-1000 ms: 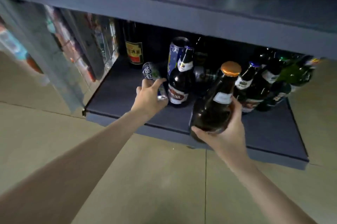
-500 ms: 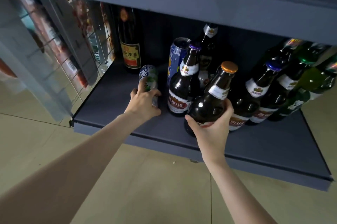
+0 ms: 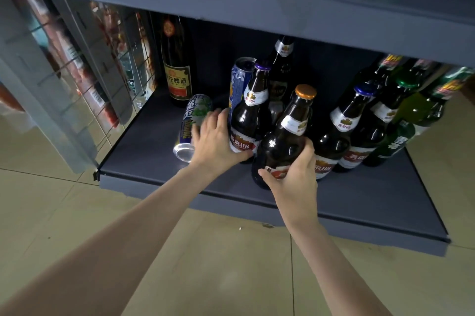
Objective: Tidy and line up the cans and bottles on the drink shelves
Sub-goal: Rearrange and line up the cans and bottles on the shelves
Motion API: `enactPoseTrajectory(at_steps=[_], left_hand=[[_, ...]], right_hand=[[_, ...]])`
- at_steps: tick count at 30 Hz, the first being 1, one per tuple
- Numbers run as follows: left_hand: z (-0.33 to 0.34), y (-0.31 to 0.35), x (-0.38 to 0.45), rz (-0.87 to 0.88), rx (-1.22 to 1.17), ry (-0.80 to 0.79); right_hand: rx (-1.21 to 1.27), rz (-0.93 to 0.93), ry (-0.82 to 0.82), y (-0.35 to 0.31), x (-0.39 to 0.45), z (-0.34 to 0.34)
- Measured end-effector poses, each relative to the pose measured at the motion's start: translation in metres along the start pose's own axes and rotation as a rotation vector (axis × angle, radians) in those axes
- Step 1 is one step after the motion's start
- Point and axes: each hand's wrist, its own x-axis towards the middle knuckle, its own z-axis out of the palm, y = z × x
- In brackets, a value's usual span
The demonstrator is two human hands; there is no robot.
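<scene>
On the lower shelf (image 3: 144, 146), my right hand (image 3: 290, 176) grips a heavy, slick glass beer bottle (image 3: 285, 140) round its belly, while my left hand (image 3: 216, 140) grasps a light, dentable toppled can (image 3: 191, 127).

**Both hands in among the bottles on the bottom shelf**

Right hand (image 3: 291, 176) grips the brown bottle with the gold cap (image 3: 288, 135), tilted, at the front of the dark shelf (image 3: 144, 153). Left hand (image 3: 216, 140) wraps the purple-capped bottle (image 3: 250, 115), touching the tipped white-and-green can (image 3: 191, 125) at its nine o'clock. A tall blue can (image 3: 237, 81) stands behind. More bottles cluster at three o'clock.
</scene>
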Motion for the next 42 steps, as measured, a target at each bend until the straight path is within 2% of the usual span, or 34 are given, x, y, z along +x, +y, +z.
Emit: enactPoseTrajectory(at_steps=[4, 7, 13, 19, 27, 42], left_hand=[[0.007, 0.005, 0.005, 0.014, -0.333, -0.047], [0.005, -0.001, 0.009, 0.052, -0.388, -0.051], [0.001, -0.005, 0.005, 0.068, -0.222, 0.08], [-0.02, -0.022, 0.006, -0.036, -0.094, 0.063], [-0.03, -0.036, 0.011, -0.114, -0.111, 0.035], [-0.029, -0.037, 0.022, -0.248, -0.13, 0.087]], right_hand=[[-0.004, -0.008, 0.025, 0.0, -0.001, 0.0], [-0.006, -0.016, 0.032, 0.0, -0.001, 0.001], [-0.017, -0.014, 0.034, -0.004, 0.006, 0.007], [-0.057, 0.009, 0.015, -0.017, 0.028, 0.018], [-0.089, 0.092, 0.05, -0.03, 0.06, 0.032], [-0.053, 0.163, 0.083, -0.029, 0.089, 0.038]])
